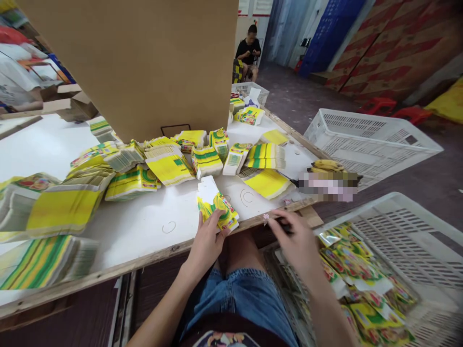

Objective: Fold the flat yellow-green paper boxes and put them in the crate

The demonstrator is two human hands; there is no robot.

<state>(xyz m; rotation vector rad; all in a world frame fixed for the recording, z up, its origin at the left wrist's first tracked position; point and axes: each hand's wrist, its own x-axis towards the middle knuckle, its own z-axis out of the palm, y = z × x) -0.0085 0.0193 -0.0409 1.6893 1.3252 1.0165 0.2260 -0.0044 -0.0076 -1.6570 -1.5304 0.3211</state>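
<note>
Close to the table's front edge, my left hand (pixel 209 235) grips a yellow-and-green printed carton (pixel 227 207) with its white flap end pointing away from me. The fingers lie over its near side. My right hand (pixel 294 238) is closed in a pinch, just past the table edge on the right. Between thumb and finger is a small white scrap with pinkish dots (pixel 266 218); its kind is unclear. Behind the left hand stand bundles of flat yellow cartons (pixel 208 161), and another flat stack (pixel 267 183) lies to the right.
A tall brown cardboard sheet (pixel 144 62) rises at the back. More carton stacks (pixel 65 207) cover the table's left. On my right, a white plastic crate (pixel 394 217) holds yellow packs (pixel 361 270); another crate (pixel 376 130) is behind. Bananas (pixel 327 166) lie near the edge. A person (pixel 249 50) sits far back.
</note>
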